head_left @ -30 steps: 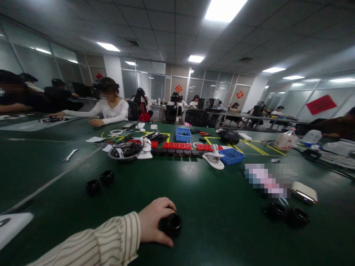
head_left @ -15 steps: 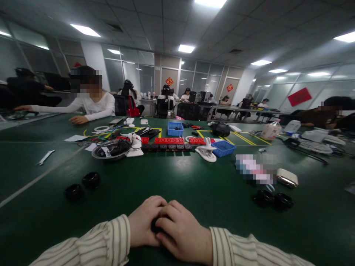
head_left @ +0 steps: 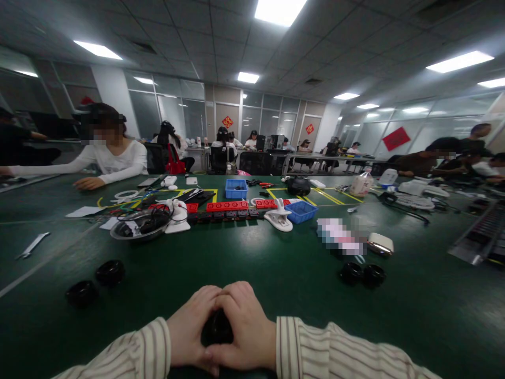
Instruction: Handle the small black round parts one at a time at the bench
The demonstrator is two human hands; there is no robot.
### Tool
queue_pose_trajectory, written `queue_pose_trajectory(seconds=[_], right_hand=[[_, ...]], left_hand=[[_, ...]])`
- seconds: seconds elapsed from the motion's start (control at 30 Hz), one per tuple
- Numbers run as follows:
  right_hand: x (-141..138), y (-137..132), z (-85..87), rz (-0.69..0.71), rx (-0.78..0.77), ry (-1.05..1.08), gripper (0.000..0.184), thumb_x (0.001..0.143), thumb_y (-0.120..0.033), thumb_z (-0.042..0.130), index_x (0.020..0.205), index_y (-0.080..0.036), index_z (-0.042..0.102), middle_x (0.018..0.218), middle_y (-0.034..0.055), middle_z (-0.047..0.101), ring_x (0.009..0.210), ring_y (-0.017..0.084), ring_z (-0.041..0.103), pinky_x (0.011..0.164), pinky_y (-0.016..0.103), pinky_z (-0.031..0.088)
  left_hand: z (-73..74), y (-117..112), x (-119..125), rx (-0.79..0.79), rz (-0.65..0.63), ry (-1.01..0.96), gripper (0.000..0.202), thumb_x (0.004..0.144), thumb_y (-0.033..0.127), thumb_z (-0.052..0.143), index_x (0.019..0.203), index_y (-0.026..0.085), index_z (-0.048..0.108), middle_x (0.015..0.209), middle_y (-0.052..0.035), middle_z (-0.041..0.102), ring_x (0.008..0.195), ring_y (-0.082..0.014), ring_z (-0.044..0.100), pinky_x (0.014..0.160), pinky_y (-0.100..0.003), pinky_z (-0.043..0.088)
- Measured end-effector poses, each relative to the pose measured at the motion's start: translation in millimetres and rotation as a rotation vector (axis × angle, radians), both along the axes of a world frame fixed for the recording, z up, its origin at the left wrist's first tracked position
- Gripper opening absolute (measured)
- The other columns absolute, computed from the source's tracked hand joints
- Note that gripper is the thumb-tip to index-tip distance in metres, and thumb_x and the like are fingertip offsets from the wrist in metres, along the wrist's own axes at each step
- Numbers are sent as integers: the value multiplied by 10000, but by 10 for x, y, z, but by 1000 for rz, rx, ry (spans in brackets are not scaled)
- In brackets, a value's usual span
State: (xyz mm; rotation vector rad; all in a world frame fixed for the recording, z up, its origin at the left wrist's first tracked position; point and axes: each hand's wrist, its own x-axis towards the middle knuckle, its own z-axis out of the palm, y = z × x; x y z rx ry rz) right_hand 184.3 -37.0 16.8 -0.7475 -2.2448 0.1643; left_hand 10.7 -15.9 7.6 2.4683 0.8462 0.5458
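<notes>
The black round piece (head_left: 218,329), partly hidden, is at the green table (head_left: 292,289), on the near side of the red socket strip (head_left: 228,206). The left hand (head_left: 192,326) and the right hand (head_left: 248,327) curl around its sides, fingers meeting beyond it, thumbs coming together in front. One pair of black rings (head_left: 110,273) lies nearer than the strip and to its left; left of the strip sits a metal bowl (head_left: 133,236), and right of it a blue tray (head_left: 306,216)
</notes>
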Motion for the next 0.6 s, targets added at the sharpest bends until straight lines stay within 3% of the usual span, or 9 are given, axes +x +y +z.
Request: queue_pose_trajectory(seconds=[0.07,0.17,0.27,0.37,0.5,0.6], right_hand=[[-32,37,-84,-98,-3,-102,496,667,-633,534,810,-159,515,825,48,520,753,172,447,706,332,366],[-53,96,-154,-114,43,-227,426,628,-554,618,777,-165,528,778,25,521,725,157,447,675,299,361],[-28,122,-126,-13,92,-249,314,669,-440,600,828,-173,553,822,20,562,758,150,476,691,277,376],[12,105,-46,141,143,-292,211,679,-295,550,858,-185,562,928,-3,605,878,142,505,806,274,385],[28,55,44,306,231,-478,221,746,-332,502,899,-188,569,963,-19,631,1081,119,463,1007,243,288],[23,35,47,229,268,-478,310,807,-384,473,1029,-172,515,1097,-18,585,1155,102,407,1073,258,202]], left_hand=[[1,-24,11,22,49,15,591,539,423,728,1049,191,540,1097,-82,511,1023,-295,463,968,-462,340],[16,-34,42,16,67,36,357,591,294,659,919,183,572,987,-61,542,940,-257,504,887,-399,417],[35,-26,83,-22,51,41,288,559,186,591,847,183,583,915,-38,552,883,-227,526,827,-345,449],[21,-14,100,-36,51,27,268,549,160,561,813,180,603,904,-34,555,907,-228,534,845,-332,446],[-156,96,-6,-35,77,-19,397,591,297,638,973,189,613,971,-48,594,931,-249,564,860,-327,469],[-391,249,-137,-8,18,-12,523,613,324,638,1124,233,569,1149,-50,583,1040,-275,547,921,-340,449]])
